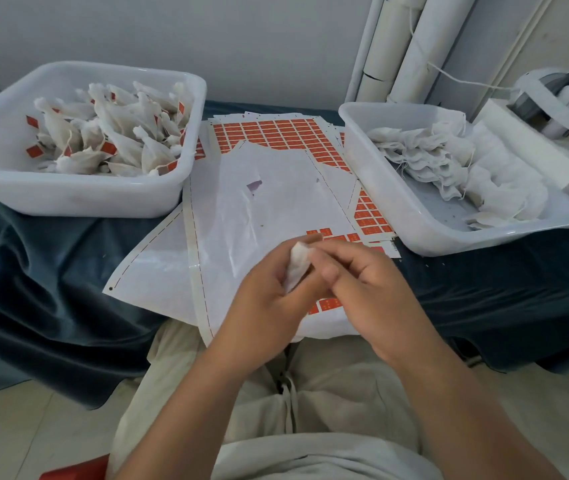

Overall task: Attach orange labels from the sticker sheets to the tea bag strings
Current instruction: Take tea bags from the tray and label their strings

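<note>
Over the near edge of the sticker sheets (276,188), both hands meet around a single tea bag (297,266). The left hand (265,299) has its fingers curled round the bag's lower body. The right hand (366,289) has its fingers bent in and closed on the bag's upper end. The bag's long axis runs from low on the left up and away toward the right, its top tilted toward the right hand. Its string is hidden between the fingers, and I cannot tell whether a label is already pinched there. The coming move seems to turn on this: the nearest orange labels (326,304) lie on the sheet just beneath and behind the hands, closer to the right hand. That hand looks better placed to peel one while the left steadies the bag. More unpeeled rows sit farther back on the sheets. Left of the sheets, a white tub (85,202) holds bags that already carry orange tags, so a finished bag would probably go that way, across the left hand's side. Right of the sheets, a second tub (421,237) holds plain bags with loose strings. Both tubs and the sheets rest on a surface draped in dark cloth (51,271). Nothing stands between the hands and the labels, though the peeled backing paper is creased and lifted in places.
</note>
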Tool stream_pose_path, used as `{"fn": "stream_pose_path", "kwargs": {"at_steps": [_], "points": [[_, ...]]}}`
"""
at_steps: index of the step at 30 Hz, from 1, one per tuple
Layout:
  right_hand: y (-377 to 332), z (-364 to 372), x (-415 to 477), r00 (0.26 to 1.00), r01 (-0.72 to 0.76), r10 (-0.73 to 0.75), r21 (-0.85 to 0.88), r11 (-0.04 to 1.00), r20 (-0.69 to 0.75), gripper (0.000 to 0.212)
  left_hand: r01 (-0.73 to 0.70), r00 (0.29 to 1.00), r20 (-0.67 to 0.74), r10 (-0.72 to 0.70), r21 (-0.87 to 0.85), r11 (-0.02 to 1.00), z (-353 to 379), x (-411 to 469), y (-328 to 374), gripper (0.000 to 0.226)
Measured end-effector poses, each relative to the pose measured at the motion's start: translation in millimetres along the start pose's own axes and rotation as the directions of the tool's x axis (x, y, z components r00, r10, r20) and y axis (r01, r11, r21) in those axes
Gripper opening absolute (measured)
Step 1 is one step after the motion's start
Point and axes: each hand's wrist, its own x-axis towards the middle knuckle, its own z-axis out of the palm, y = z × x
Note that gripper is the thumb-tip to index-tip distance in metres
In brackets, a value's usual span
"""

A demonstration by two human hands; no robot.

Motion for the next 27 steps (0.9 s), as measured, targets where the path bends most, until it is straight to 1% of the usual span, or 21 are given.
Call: {"fn": "stream_pose_path", "kwargs": {"at_steps": [1,2,3,4,5,6,7,8,9,10,12,13,16,18,19,22,23,24,25,27], "points": [[0,-1,0,0.997,-0.033,0.031,0.026,0.999,0.064,0.028,0.02,1.0,-0.015,-0.021,-0.06,0.998,-1,1,1,0.025],[0,-3,0,0.993,-0.064,0.059,0.042,0.997,0.105,0.029,0.049,0.998,-0.029,-0.052,-0.098,0.994,-2,2,2,0.027],[0,-6,0,0.992,-0.079,0.074,0.043,0.996,0.105,0.029,0.081,0.996,-0.034,-0.086,-0.125,0.989,-3,2,3,0.032],[0,-8,0,0.997,-0.071,0.07,0.019,0.997,0.042,0.029,0.112,0.992,-0.041,-0.12,-0.149,0.982,-4,2,4,0.036],[0,-10,1,0.997,-0.047,0.045,-0.03,0.998,-0.07,0.028,0.139,0.987,-0.053,-0.151,-0.173,0.975,-5,3,4,0.038],[2,-13,2,0.982,-0.017,-0.002,-0.102,0.995,-0.186,0.026,0.16,0.982,-0.066,-0.176,-0.197,0.967,-6,3,4,0.039],[3,-16,3,0.967,0.005,-0.055,-0.197,0.98,-0.247,0.025,0.171,0.979,-0.072,-0.191,-0.217,0.961,-6,4,3,0.04],[5,-18,3,0.966,0.025,-0.101,-0.304,0.952,-0.236,0.027,0.175,0.978,-0.074,-0.196,-0.225,0.958,-6,4,3,0.04],[5,-18,4,0.976,0.041,-0.12,-0.388,0.921,-0.182,0.03,0.171,0.978,-0.076,-0.192,-0.22,0.96,-7,4,2,0.04],[6,-18,5,0.985,0.052,-0.117,-0.44,0.896,-0.123,0.029,0.165,0.98,-0.076,-0.185,-0.213,0.963,-7,4,3,0.04],[6,-18,5,0.992,0.075,-0.114,-0.483,0.872,-0.051,0.019,0.149,0.982,-0.081,-0.168,-0.203,0.968,-8,4,5,0.039],[5,-19,5,0.991,0.097,-0.131,-0.501,0.86,-0.034,0.017,0.144,0.983,-0.082,-0.164,-0.209,0.967,-9,5,5,0.039],[5,-23,5,0.983,0.16,-0.181,-0.549,0.821,0.016,0.018,0.16,0.979,-0.087,-0.186,-0.246,0.956,-10,5,5,0.04],[3,-25,6,0.979,0.18,-0.203,-0.579,0.795,0.025,0.019,0.154,0.977,-0.108,-0.182,-0.23,0.961,-11,5,4,0.041],[2,-26,6,0.98,0.167,-0.197,-0.59,0.79,0.014,0.02,0.144,0.979,-0.115,-0.169,-0.196,0.97,-12,5,3,0.04],[1,-25,5,0.994,0.078,-0.108,-0.566,0.821,-0.02,0.019,0.118,0.99,-0.07,-0.12,-0.045,0.992,-14,4,4,0.027],[1,-24,4,0.998,0.051,-0.062,-0.539,0.841,-0.001,0.02,0.105,0.993,-0.046,-0.104,0.018,0.994,-15,4,4,0.029],[2,-24,4,0.999,0.021,-0.003,-0.502,0.864,0.036,0.027,0.096,0.995,-0.042,-0.094,0.063,0.993,-14,4,4,0.031],[3,-22,4,0.995,-0.024,0.067,-0.441,0.897,0.081,0.034,0.084,0.995,-0.056,-0.079,0.091,0.992,-13,4,3,0.034],[4,-18,4,0.964,-0.175,0.215,-0.242,0.954,0.153,0.04,0.062,0.995,-0.086,-0.051,0.125,0.99,-12,5,0,0.044]]}}
